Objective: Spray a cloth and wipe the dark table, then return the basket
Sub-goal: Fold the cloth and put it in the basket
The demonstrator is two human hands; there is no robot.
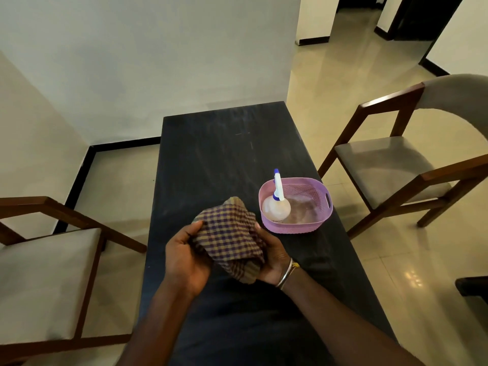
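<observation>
Both hands over the near half of the counter [224, 159], holding the cloth [229, 239] between them, above the surface.

- Left hand [184, 257]: palm up, fingers [196, 225] curled onto the cloth's left edge, thumb on top of the fabric. Grip is on the cloth.
- Right hand [274, 260]: mostly hidden behind the cloth; thumb tip shows at the upper right edge, fingers wrapped round the right side. Also gripping the cloth. Metal bangle [286, 272] on that wrist.
- Cloth: checked, purple and tan, bunched up, lower end folded and hanging between the palms. Cannot tell if it's wet.
- Basket [293, 228]: pink, oval, side handle slot, sits on the counter near its right edge, just beyond and to the right of the right hand, not touching it.
- Spray bottle [276, 207]: clear round body, white and blue spray head, upright in the basket's left end.
- Counter top: dark, faint pale streaks toward the far end.
- Wooden chair [39, 273] with a grey seat on the left, another chair [390, 159] on the right, both on the tiled floor [369, 260], pulled away from the counter.
</observation>
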